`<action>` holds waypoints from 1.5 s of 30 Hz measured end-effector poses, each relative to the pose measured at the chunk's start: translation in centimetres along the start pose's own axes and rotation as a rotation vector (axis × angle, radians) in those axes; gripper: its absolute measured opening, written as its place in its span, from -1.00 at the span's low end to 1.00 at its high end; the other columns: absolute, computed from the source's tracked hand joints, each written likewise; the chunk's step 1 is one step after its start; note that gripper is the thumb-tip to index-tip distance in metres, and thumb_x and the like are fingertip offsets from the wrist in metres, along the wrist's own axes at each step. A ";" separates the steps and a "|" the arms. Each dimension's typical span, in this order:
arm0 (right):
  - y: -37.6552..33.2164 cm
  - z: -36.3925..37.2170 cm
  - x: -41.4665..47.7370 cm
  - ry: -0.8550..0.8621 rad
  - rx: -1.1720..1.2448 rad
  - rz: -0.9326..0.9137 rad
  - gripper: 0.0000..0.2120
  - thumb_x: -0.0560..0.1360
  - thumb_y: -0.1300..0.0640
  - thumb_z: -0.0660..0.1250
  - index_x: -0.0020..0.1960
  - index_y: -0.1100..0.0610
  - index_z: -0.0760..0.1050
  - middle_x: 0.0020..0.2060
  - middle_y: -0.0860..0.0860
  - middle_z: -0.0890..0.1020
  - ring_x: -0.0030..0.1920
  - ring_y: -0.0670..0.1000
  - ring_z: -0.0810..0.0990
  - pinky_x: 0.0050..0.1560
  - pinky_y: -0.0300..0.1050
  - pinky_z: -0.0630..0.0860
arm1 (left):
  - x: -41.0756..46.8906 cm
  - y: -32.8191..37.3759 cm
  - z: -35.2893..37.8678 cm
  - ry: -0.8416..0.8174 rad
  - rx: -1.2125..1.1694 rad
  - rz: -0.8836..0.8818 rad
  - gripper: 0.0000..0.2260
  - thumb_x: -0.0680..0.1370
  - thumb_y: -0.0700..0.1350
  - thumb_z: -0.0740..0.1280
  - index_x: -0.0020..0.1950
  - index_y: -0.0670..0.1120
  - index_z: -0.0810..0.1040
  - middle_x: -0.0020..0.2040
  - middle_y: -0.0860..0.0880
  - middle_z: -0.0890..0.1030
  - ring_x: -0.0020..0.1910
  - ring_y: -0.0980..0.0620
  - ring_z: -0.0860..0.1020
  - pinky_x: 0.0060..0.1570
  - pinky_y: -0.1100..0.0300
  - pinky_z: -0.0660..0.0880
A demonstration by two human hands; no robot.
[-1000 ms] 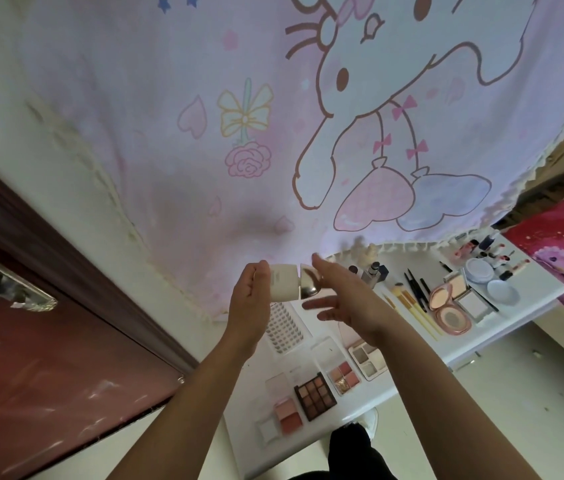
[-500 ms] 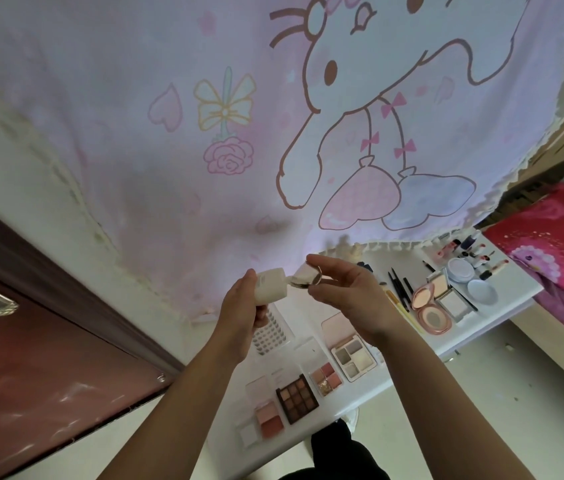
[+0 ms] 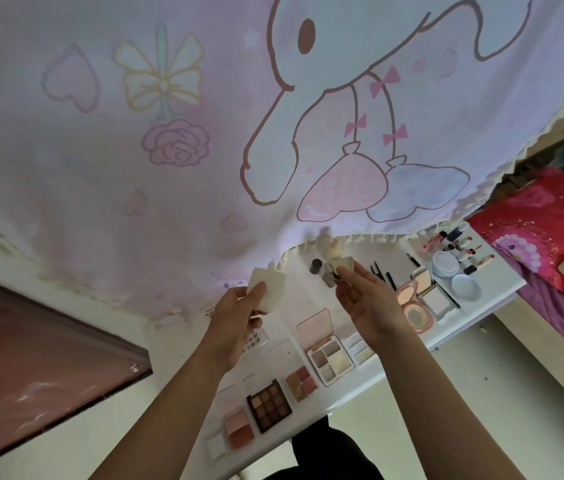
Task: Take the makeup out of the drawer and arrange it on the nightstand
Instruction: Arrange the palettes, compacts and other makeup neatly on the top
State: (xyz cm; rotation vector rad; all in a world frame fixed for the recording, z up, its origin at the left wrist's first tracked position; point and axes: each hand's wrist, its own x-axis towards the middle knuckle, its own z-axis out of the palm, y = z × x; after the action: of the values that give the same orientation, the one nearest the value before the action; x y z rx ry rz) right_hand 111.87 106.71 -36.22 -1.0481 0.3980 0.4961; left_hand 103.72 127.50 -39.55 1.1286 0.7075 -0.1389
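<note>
1. White nightstand carries four open palettes, in a row from 7 to 2 o'clock.
2. My left hand grips one white bottle, its long axis tipped toward 1 o'clock.
3. My right hand pinches one small cap, at 3 o'clock of the bottle.

Palettes lay along the nightstand's front edge toward its left end, compacts toward the right end. Brushes lay behind the compacts, lipsticks in the back right corner. Above the middle, the left hand held a jar, the right hand its cap.
</note>
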 end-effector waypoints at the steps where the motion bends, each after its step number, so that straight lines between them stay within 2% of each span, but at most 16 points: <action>1: -0.1 -0.6 0.5 0.032 -0.045 -0.010 -0.57 0.46 0.25 0.47 0.31 0.17 0.53 0.18 0.15 0.66 0.05 0.01 0.65 -0.03 -0.18 0.58 | 0.4 -0.4 -0.1 -0.002 0.018 0.003 -0.72 0.54 -0.03 0.42 0.16 -0.15 0.51 0.02 -0.09 0.61 -0.11 -0.02 0.50 -0.09 0.09 0.43; 3: 0.1 -1.1 1.7 0.075 -0.250 -0.071 -0.63 0.50 0.25 0.44 0.29 0.10 0.53 0.12 0.11 0.68 0.09 0.04 0.66 0.04 -0.10 0.59 | 1.1 -1.2 -0.1 0.010 0.068 0.021 -0.70 0.51 -0.10 0.47 0.21 -0.06 0.52 0.07 -0.03 0.67 0.00 -0.03 0.58 -0.02 0.07 0.49; 6: 1.0 -0.6 4.2 0.069 -0.902 -0.246 -0.68 0.51 0.13 0.46 0.24 -0.02 0.53 -0.01 -0.08 0.65 -0.02 -0.05 0.66 0.00 -0.18 0.58 | 2.3 -2.1 -0.1 0.104 0.219 0.077 -0.70 0.47 -0.18 0.49 0.13 0.08 0.58 0.05 0.04 0.67 0.04 0.02 0.62 0.03 0.06 0.56; 7: 1.6 -0.2 5.3 0.030 -1.111 -0.312 -0.69 0.52 0.10 0.43 0.24 -0.01 0.51 -0.03 -0.10 0.63 -0.06 -0.07 0.64 -0.06 -0.23 0.53 | 2.7 -2.2 0.0 0.146 0.269 0.103 -0.72 0.47 -0.20 0.49 0.09 0.10 0.59 0.05 0.06 0.67 0.04 0.03 0.62 0.04 0.08 0.57; 9: 3.0 0.3 7.9 -0.056 -1.436 -0.423 -0.78 0.57 0.12 0.35 0.20 0.09 0.47 -0.05 -0.01 0.62 -0.09 -0.03 0.61 -0.14 -0.16 0.51 | 3.5 -2.4 0.3 0.206 0.331 0.143 -0.72 0.46 -0.22 0.49 0.06 0.10 0.59 0.04 0.09 0.65 0.02 0.06 0.63 0.00 0.13 0.57; 12: 5.3 0.7 11.6 -0.150 -1.855 -0.402 -0.87 0.58 0.26 0.25 0.11 0.15 0.48 -0.05 0.12 0.59 -0.07 0.12 0.63 -0.19 -0.06 0.51 | 4.5 -2.3 0.8 0.241 0.417 0.184 -0.74 0.45 -0.21 0.49 0.01 0.10 0.56 0.00 0.15 0.63 -0.02 0.12 0.62 -0.04 0.16 0.56; 15: 6.7 1.0 13.6 -0.204 -2.068 -0.311 -0.78 0.50 0.41 0.25 0.08 0.21 0.52 0.02 0.15 0.55 -0.04 0.12 0.62 -0.22 -0.12 0.45 | 5.5 -2.7 0.9 0.272 0.536 0.219 -0.75 0.44 -0.17 0.50 -0.03 0.13 0.54 -0.03 0.18 0.63 -0.03 0.17 0.60 -0.03 0.17 0.54; 18: 7.5 0.2 14.9 -0.218 -2.059 -0.212 -0.77 0.49 0.44 0.20 0.07 0.25 0.52 0.07 0.17 0.55 0.03 0.12 0.62 -0.15 -0.13 0.46 | 6.3 -3.4 0.8 0.282 0.630 0.240 -0.76 0.43 -0.14 0.51 -0.03 0.12 0.55 -0.03 0.18 0.63 -0.02 0.18 0.59 -0.01 0.20 0.51; 20: 7.7 -0.5 15.5 -0.224 -1.963 -0.120 -0.74 0.50 0.42 0.16 0.13 0.26 0.51 0.11 0.17 0.56 0.12 0.14 0.60 -0.02 -0.09 0.52 | 6.8 -3.7 0.8 0.283 0.666 0.231 -0.77 0.43 -0.13 0.51 -0.01 0.10 0.56 -0.03 0.17 0.63 -0.02 0.16 0.59 -0.01 0.18 0.52; 24: 6.5 -1.8 14.6 -0.185 -1.713 -0.001 -0.56 0.52 0.37 0.15 0.35 0.13 0.48 0.27 0.08 0.53 0.26 0.09 0.50 0.19 -0.10 0.44 | 8.3 -4.0 1.5 0.287 0.765 0.197 -0.77 0.43 -0.12 0.50 0.01 0.02 0.53 -0.06 0.14 0.60 -0.07 0.13 0.58 -0.07 0.16 0.53; 28: 5.6 -3.7 13.2 -0.129 -1.620 -0.015 -0.60 0.60 0.24 0.13 0.41 0.11 0.43 0.31 0.11 0.54 0.28 0.12 0.49 0.12 -0.12 0.37 | 10.4 -4.8 3.4 0.297 0.847 0.151 -0.76 0.43 -0.10 0.49 -0.03 -0.03 0.46 -0.11 0.06 0.58 -0.18 0.09 0.55 -0.28 0.26 0.40; 30: 5.4 -4.5 12.9 -0.138 -1.630 0.037 -0.59 0.62 0.16 0.12 0.45 0.12 0.37 0.36 0.12 0.50 0.34 0.13 0.45 0.18 -0.10 0.35 | 11.6 -5.6 4.5 0.296 0.882 0.144 -0.75 0.44 -0.09 0.49 -0.02 -0.06 0.45 -0.12 0.03 0.58 -0.20 0.07 0.54 -0.33 0.27 0.35; 32: 5.6 -4.9 13.1 -0.143 -1.614 0.090 -0.60 0.60 0.14 0.12 0.43 0.16 0.35 0.34 0.14 0.50 0.31 0.14 0.46 0.17 -0.07 0.36 | 12.6 -6.2 5.6 0.305 0.892 0.137 -0.72 0.44 -0.08 0.49 0.01 -0.08 0.44 -0.08 0.00 0.58 -0.17 0.04 0.53 -0.30 0.26 0.36; 34: 5.9 -5.0 13.3 -0.154 -1.566 0.112 -0.65 0.57 0.14 0.13 0.33 0.17 0.39 0.23 0.14 0.55 0.17 0.13 0.52 0.08 -0.07 0.40 | 13.6 -6.6 6.5 0.335 0.885 0.138 -0.68 0.43 -0.05 0.51 0.01 -0.08 0.42 -0.06 -0.01 0.59 -0.15 0.02 0.53 -0.19 0.23 0.39; 37: 6.2 -4.7 13.8 -0.161 -1.525 0.106 -0.79 0.53 0.16 0.14 0.14 0.16 0.41 0.06 0.13 0.57 -0.02 0.09 0.53 -0.03 -0.03 0.47 | 14.5 -6.9 7.5 0.370 0.892 0.157 -0.64 0.40 0.00 0.52 0.00 -0.09 0.41 -0.06 -0.03 0.59 -0.13 0.00 0.56 -0.15 0.18 0.42; 45: 5.8 -3.5 13.9 -0.115 -1.515 0.168 -0.79 0.57 0.16 0.14 0.17 0.20 0.40 0.12 0.15 0.54 0.01 0.10 0.51 -0.06 -0.08 0.42 | 13.1 -6.3 6.7 0.310 0.975 0.110 -0.52 0.41 0.11 0.51 0.14 -0.10 0.42 0.08 0.02 0.47 -0.02 0.01 0.53 -0.04 0.12 0.47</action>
State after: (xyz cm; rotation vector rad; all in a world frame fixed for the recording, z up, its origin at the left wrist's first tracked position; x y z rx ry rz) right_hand 119.76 108.65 -49.36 -2.4282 -0.0815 1.0485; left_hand 114.10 122.05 -50.49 2.1512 0.8730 -0.2288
